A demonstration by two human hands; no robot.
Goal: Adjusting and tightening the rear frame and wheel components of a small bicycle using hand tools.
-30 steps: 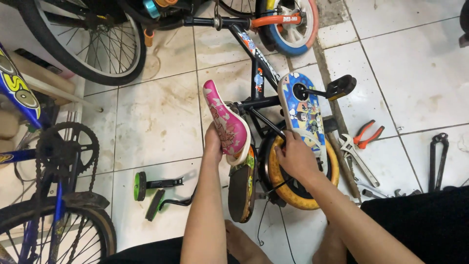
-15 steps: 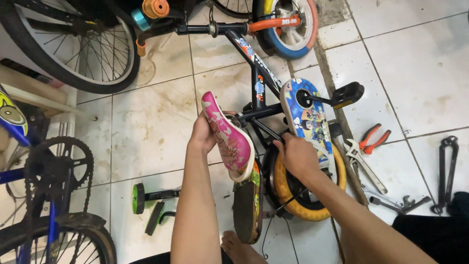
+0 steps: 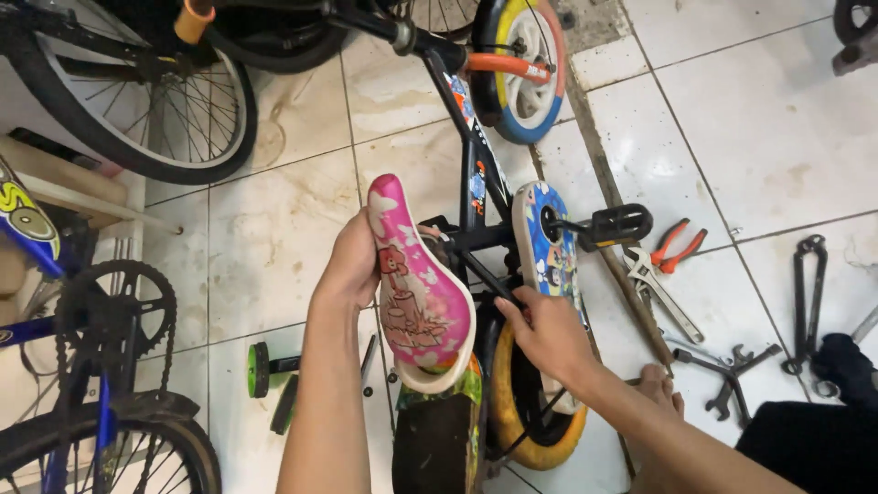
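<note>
Item: small child's bicycle (image 3: pixel 476 197), black frame with printed stickers, standing on a stained white tile floor (image 3: pixel 274 238) between the person's knees. Pink saddle (image 3: pixel 416 293), white-edged and cartoon-printed, sat above the rear mudguard (image 3: pixel 437 430); against the view a second before, it had turned so that its nose pointed more nearly up and away and its printed top faced the camera more fully. Left hand (image 3: pixel 352 265) was wrapped round the saddle's left edge near the nose, fingers curled behind it and hidden, thumb on top; half a second before it had held lower on the same edge. Right hand (image 3: pixel 544 334) had stayed low at the frame beside the blue chain guard (image 3: pixel 544 242), fingers narrow and bent onto a thin black stay; whether they pinched a fastener could not be told. By judgement, the saddle was being swung or aligned on its post while the other hand steadied the frame, the seat not yet fixed. Yellow rear wheel (image 3: pixel 521 421) stood under the right wrist; black pedal (image 3: pixel 622 221) stuck out to the right. Nearby on the floor: orange-handled pliers (image 3: pixel 679 245), adjustable wrench (image 3: pixel 660 291), black tongs-like tool (image 3: pixel 807 293), spanners (image 3: pixel 732 366), green-rimmed training wheel (image 3: pixel 260 369). Larger bicycle wheel (image 3: pixel 174 110) at upper left; blue bicycle with chainring (image 3: pixel 114 306) at left.
</note>
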